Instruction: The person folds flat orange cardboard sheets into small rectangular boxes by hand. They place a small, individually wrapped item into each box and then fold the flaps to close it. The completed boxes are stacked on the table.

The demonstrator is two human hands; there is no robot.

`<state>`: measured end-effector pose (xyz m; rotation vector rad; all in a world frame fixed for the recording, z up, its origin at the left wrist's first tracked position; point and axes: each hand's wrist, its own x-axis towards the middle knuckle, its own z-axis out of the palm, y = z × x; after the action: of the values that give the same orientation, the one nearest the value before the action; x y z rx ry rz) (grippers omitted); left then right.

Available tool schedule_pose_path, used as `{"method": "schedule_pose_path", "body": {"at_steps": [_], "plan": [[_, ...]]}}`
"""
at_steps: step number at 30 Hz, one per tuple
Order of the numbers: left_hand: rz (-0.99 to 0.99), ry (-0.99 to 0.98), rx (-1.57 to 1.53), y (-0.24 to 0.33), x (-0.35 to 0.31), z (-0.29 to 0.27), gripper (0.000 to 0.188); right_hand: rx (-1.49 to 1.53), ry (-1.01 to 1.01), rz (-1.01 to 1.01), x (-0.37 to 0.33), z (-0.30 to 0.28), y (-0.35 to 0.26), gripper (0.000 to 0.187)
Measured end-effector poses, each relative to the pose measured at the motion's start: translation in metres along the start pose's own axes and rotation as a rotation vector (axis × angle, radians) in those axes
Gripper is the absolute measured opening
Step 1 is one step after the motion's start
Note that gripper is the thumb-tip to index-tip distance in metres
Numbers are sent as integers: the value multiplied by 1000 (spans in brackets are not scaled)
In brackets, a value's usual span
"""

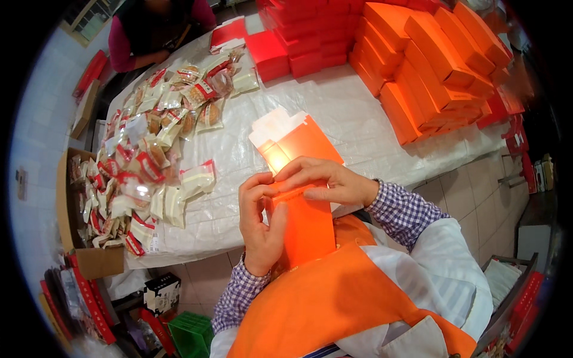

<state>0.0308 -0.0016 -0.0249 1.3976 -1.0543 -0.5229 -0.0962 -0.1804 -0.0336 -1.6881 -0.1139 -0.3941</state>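
Observation:
An orange cardboard box (pixel 305 234) leans upright between the table edge and my orange apron. My left hand (pixel 262 224) grips its left side, thumb on the near face and fingers curled over the top end. My right hand (pixel 328 181) bends across that same end, its fingers pressed on the top edge and the thumb on the near face. Just past my fingers an orange carton piece with white flaps (pixel 279 126) lies on the table; my hands hide whether it joins the box.
Packaged pastries in clear wrappers (pixel 173 128) are heaped on the left, beside an open brown carton (pixel 98 261). Orange boxes (pixel 418 89) stand stacked at the back right, red boxes (pixel 268 55) at the back. A white plastic sheet (pixel 370 158) covers the table. Another person (pixel 158 30) is at the far left.

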Motion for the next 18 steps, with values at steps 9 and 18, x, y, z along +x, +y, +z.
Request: {"method": "schedule_pose_path", "body": {"at_steps": [9,18], "plan": [[178,27,259,1,4,-3,20,158,155,12,-19,12,13,29],[194,2,299,-2,1,5,24,30,281,-61,-22,16,20,34]]}}
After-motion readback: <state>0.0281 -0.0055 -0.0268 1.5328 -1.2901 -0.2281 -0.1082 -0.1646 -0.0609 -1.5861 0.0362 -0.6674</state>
